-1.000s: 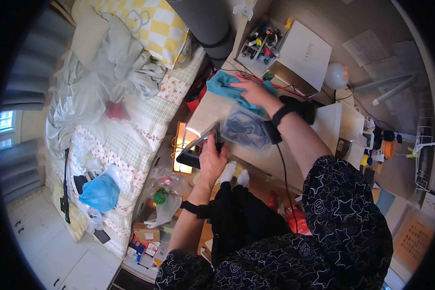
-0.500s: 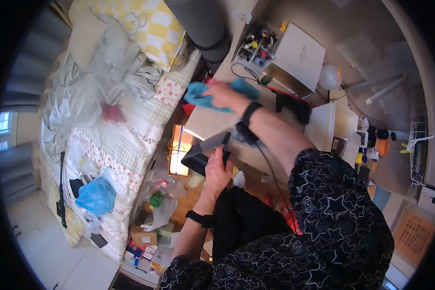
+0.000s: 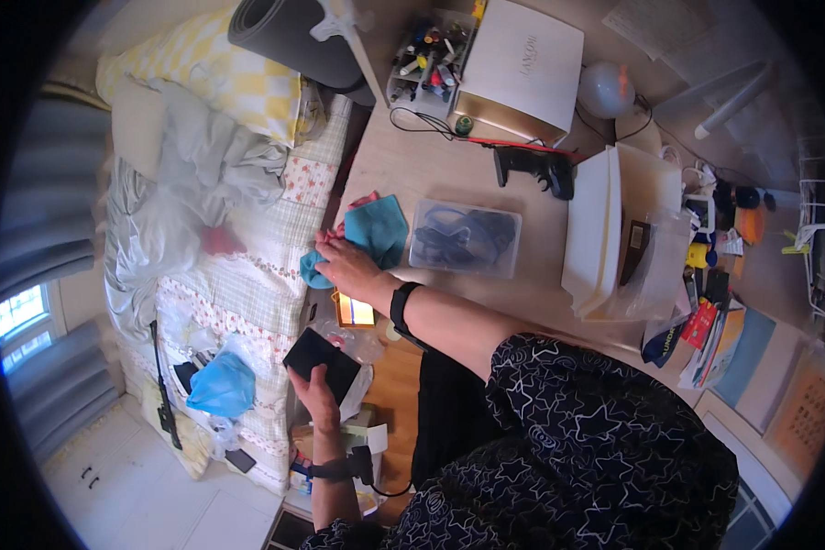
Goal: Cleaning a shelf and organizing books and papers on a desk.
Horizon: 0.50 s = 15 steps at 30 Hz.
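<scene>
My right hand (image 3: 350, 268) is closed on a teal cloth (image 3: 379, 229) at the left edge of the desk. The cloth hangs partly over that edge, and a bit of red fabric (image 3: 365, 199) shows beside it. Lower and to the left, my left hand (image 3: 316, 396) grips a flat black rectangular object (image 3: 325, 362) by its near side, thumb on top, away from the desk. It looks like a shallow box or tray; its exact kind I cannot make out.
On the desk (image 3: 467, 307) are a clear plastic box (image 3: 466, 238) with bluish contents, a black gun-shaped device (image 3: 541, 170), a large white box (image 3: 522, 64) and a pen organizer (image 3: 431, 60). The bed (image 3: 266, 247) lies left, with a blue plastic bag (image 3: 222, 380) on it.
My right hand has brought the cloth nearer along the desk's left edge. My left hand has carried the black object away from the desk, toward the bed. The view has shifted too.
</scene>
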Motion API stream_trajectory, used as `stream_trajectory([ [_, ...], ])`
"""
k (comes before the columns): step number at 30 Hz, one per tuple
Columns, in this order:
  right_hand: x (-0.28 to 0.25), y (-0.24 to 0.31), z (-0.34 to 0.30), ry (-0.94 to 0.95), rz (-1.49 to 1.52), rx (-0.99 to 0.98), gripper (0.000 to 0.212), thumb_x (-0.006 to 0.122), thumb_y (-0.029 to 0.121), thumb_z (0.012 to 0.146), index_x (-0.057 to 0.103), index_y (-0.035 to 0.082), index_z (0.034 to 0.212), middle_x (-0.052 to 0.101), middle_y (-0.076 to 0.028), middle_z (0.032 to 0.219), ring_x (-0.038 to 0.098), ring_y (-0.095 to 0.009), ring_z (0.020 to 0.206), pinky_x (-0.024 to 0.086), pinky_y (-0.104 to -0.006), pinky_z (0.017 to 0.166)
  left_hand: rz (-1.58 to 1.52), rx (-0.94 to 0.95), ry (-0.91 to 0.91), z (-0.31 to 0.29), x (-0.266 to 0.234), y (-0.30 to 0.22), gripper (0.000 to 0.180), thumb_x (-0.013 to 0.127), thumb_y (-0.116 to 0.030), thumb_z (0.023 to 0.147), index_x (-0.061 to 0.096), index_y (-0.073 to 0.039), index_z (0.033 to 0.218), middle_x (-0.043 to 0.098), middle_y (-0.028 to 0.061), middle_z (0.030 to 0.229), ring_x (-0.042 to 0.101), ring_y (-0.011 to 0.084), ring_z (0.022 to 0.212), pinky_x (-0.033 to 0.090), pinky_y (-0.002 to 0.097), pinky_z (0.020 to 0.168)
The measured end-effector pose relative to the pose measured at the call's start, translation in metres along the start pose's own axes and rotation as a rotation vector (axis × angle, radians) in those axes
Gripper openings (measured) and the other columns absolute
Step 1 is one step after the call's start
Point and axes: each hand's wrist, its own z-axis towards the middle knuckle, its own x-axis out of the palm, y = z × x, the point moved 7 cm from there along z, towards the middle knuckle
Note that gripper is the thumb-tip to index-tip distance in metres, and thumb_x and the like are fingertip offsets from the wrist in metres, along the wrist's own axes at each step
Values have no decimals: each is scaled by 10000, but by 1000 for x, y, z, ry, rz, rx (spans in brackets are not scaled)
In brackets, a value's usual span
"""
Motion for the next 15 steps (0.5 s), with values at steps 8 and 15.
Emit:
stream_trajectory([
  [8, -33, 13, -76, -24, 125, 41, 311, 503, 17, 759, 595, 30, 1056, 412, -205, 1261, 415, -320, 1181, 341, -366, 996, 62, 55, -19, 13, 14, -58, 391, 562, -81, 712, 470, 3, 1083, 545, 68, 887, 505, 163, 759, 433, 272, 716],
  [15, -73, -14, -149, -72, 145, 111, 350, 539, 25, 741, 574, 25, 1089, 442, -195, 1246, 458, -309, 1150, 379, -355, 966, -42, 269, 70, 34, 58, -125, 364, 540, -60, 721, 499, 14, 1074, 570, 82, 979, 535, 178, 855, 412, 280, 810],
])
